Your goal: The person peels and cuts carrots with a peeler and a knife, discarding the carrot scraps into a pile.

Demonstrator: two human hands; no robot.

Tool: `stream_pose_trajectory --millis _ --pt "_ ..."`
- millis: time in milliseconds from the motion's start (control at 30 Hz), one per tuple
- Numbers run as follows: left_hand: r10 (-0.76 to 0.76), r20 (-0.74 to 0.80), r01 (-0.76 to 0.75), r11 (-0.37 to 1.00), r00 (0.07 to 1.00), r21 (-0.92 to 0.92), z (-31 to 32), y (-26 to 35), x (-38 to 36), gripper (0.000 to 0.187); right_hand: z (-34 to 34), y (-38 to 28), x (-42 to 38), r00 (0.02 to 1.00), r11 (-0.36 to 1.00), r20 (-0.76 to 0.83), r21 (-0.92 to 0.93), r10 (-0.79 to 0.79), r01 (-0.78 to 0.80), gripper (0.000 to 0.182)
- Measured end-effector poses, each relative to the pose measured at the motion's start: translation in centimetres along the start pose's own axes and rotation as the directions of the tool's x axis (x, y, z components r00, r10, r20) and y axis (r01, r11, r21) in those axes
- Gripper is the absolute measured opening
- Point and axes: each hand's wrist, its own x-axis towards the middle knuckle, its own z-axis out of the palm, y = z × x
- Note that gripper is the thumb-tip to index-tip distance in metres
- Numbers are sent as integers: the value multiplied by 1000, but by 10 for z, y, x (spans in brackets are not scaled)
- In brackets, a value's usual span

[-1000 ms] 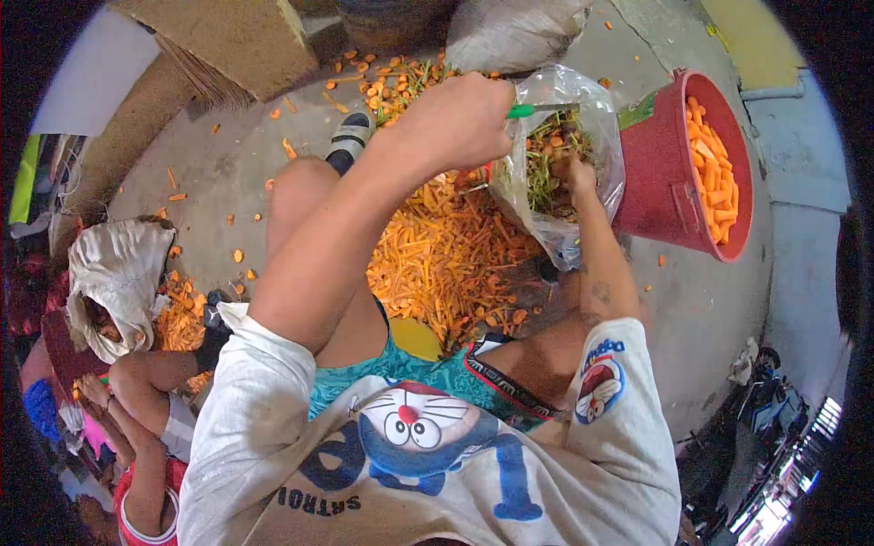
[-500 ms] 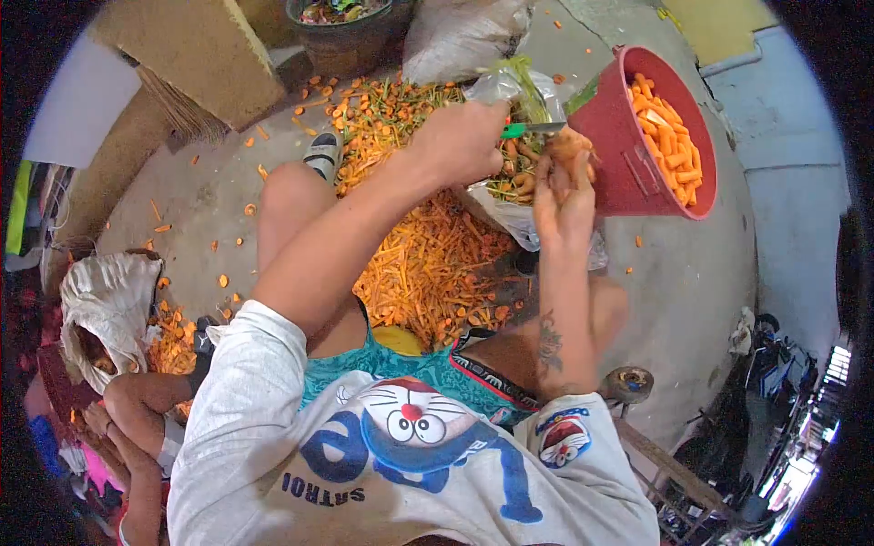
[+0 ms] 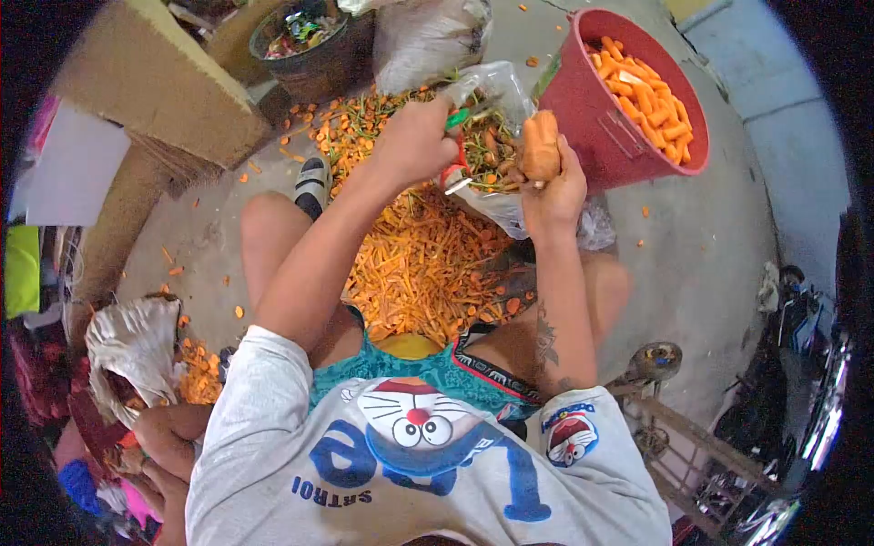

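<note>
My left hand (image 3: 414, 146) is closed around a knife (image 3: 457, 118) with a green handle, its blade pointing up and right. Beneath the same fingers shows a red tool (image 3: 453, 171) with a shiny metal end; its grip is partly hidden. A thick, short carrot (image 3: 541, 150) stands upright in my right hand (image 3: 557, 196), fingers wrapped round its lower part. The knife is apart from it. Just behind and between the hands, an open plastic bag (image 3: 496, 86) holds unpeeled carrots and green stalks.
A red bucket (image 3: 583, 109) of peeled carrots tilts at the right. Carrot peelings (image 3: 423, 273) are heaped between my legs, with cut tops (image 3: 350, 132) beyond. A dark bin (image 3: 314, 68), a white sack (image 3: 428, 45) and cardboard (image 3: 150, 77) stand behind. Another person's arm (image 3: 159, 482) shows at lower left.
The knife has moved left, away from the carrot. The carrot is turned upright, and the leafy stalks above it are gone from there. The red tool now shows at my left hand.
</note>
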Motion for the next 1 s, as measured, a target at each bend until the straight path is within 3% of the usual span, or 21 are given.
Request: stream_pose_trajectory --millis 167,300,433,633,700,733,800,933,1000 --pt "136 101 -136 991 986 -8 -6 38 -27 27 4 9 1 997 995 -24 -72 -70 68 37" --pt "162 147 -169 985 976 36 -3 46 -32 24 9 9 -3 996 996 -78 -74 -54 48 35" --pt "136 178 -150 986 975 67 0 41 -30 22 6 9 0 998 997 -29 -65 -47 45 38" --pt "174 181 -199 971 968 132 8 26 -22 21 -1 14 11 997 993 2 -96 71 -70 33" --pt "170 188 -195 973 967 123 8 23 -20 19 -10 29 23 933 822 -32 -486 -358 299 31" --pt "172 187 -196 973 967 121 9 20 -19 19 -13 28 22 933 820 -31 -487 -359 300 31" --pt "96 250 -137 979 964 153 7 18 -18 18 -13 26 16 997 960 69 -279 43 -22 38" --pt "99 277 -135 984 956 112 4 18 -20 18 -3 20 10 998 944 59 -324 -37 54 38" --pt "84 334 -129 985 939 116 8 12 -17 19 -5 18 11 932 641 138 -692 -335 333 38"
